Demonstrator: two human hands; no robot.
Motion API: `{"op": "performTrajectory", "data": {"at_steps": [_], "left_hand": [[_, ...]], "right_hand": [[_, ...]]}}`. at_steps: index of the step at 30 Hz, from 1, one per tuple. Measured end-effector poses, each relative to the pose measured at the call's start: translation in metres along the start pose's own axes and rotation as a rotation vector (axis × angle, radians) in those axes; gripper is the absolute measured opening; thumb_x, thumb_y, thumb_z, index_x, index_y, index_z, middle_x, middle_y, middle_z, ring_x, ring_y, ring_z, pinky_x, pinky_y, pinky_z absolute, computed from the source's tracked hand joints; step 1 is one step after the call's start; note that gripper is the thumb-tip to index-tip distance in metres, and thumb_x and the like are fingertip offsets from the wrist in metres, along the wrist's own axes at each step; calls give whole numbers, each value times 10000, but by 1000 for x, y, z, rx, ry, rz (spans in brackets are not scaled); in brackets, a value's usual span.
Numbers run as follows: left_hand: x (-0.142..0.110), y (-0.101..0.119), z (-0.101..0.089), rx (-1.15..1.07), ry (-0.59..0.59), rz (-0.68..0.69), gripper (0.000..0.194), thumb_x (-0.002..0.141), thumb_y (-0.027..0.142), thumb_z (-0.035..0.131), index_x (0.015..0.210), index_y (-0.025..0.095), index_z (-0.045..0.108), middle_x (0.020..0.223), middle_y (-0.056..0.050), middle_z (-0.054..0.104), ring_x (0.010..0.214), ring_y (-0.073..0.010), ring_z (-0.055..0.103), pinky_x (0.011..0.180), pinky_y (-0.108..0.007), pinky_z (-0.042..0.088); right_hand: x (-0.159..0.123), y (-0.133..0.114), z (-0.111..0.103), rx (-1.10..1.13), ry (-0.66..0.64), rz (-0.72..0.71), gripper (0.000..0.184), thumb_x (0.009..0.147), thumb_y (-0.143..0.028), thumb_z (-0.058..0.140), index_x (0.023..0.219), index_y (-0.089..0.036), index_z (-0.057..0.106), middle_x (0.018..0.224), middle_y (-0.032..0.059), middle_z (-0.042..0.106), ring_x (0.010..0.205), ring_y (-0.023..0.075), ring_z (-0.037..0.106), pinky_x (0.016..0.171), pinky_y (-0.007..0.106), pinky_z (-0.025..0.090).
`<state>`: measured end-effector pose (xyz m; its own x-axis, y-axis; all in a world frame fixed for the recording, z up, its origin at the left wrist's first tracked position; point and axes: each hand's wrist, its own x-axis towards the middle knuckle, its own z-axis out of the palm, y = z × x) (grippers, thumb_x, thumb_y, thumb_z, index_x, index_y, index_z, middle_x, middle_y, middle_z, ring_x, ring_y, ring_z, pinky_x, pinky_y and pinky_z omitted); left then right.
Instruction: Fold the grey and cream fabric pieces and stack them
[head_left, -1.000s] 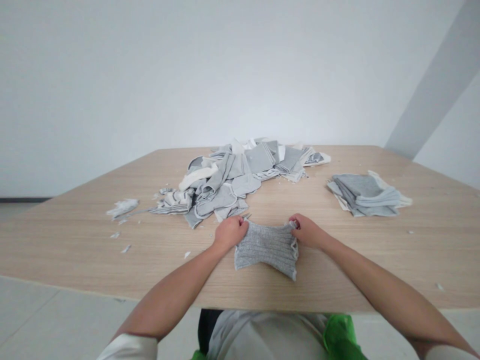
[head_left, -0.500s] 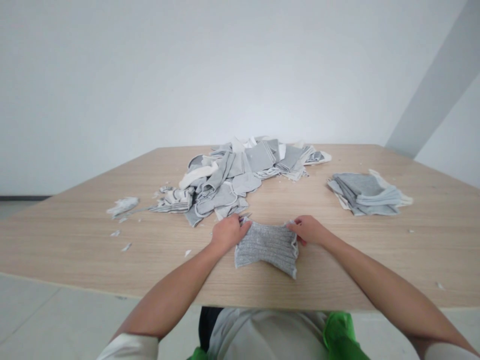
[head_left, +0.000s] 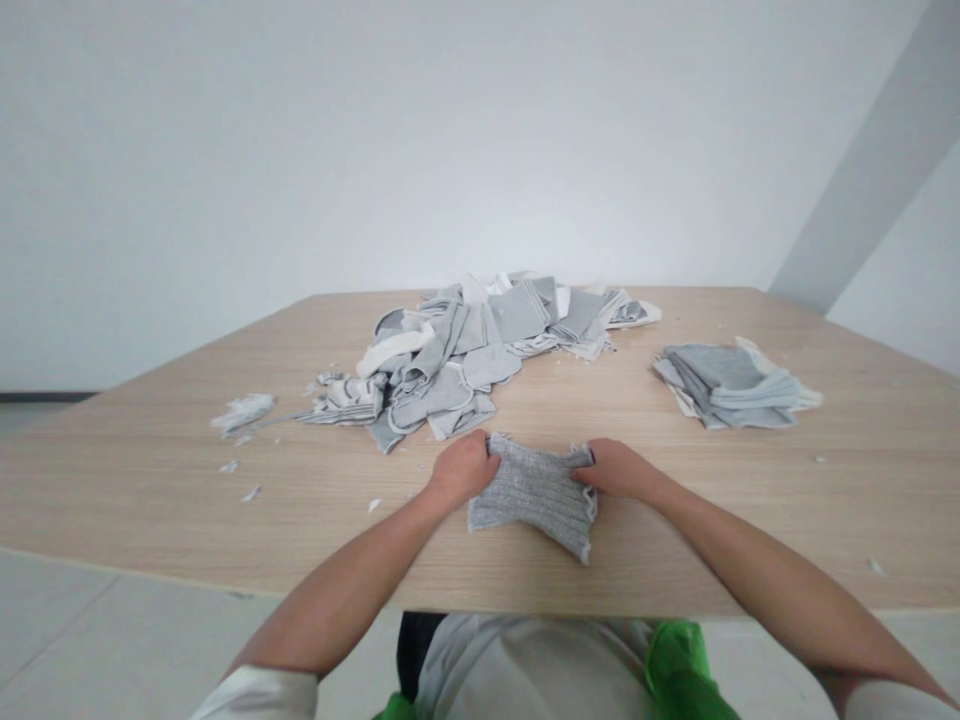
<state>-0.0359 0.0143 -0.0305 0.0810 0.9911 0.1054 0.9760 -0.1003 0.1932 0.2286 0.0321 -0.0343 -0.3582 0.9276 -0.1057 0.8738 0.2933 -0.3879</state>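
Observation:
A grey ribbed piece of knit fabric (head_left: 534,492) is spread between my two hands near the front edge of the table. My left hand (head_left: 463,468) is closed on its upper left edge, the thumb lying on top of the cloth. On the other side, my right hand (head_left: 613,468) pinches the right edge, thumb over the fabric and the other fingers hidden beneath or behind it. The right edge looks frayed and curled. Its lower right corner hangs down towards me.
A loose heap of grey and white fabric pieces (head_left: 487,340) lies beyond my hands. To the right sits a flat stack of grey cloths (head_left: 731,385). White lint (head_left: 246,412) and small scraps lie on the left of the wooden table (head_left: 187,490).
Both hands have shifted their grip along the fabric's edges. My right thumb now lies lower on the right edge, and the cloth has tilted slightly. The heap and the stack have not moved.

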Motion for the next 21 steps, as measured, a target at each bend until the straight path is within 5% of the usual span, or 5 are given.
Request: {"op": "performTrajectory", "data": {"at_steps": [4, 8, 21], "left_hand": [[4, -2, 2, -86, -16, 49, 234, 754, 156, 486, 974, 163, 566, 913, -87, 651, 856, -193, 601, 729, -270, 410], [5, -4, 4, -144, 2, 62, 280, 732, 120, 476, 993, 174, 562, 862, -64, 647, 800, -184, 598, 680, -260, 400], [1, -3, 4, -126, 114, 65, 357, 831, 397, 476, 1113, 187, 535, 931, -78, 639, 848, -214, 600, 698, -285, 409]], "right_hand": [[2, 2, 5, 2, 12, 2, 142, 750, -291, 583, 791, -172, 649, 843, 86, 681, 776, 195, 610, 615, 251, 366], [3, 0, 4, 75, 29, -21, 95, 752, -228, 547, 762, -161, 613, 809, 69, 661, 744, 167, 579, 615, 237, 353], [-3, -12, 4, 353, 193, -124, 70, 658, -148, 513, 689, -194, 471, 624, -47, 482, 613, 113, 440, 550, 211, 304]]}}
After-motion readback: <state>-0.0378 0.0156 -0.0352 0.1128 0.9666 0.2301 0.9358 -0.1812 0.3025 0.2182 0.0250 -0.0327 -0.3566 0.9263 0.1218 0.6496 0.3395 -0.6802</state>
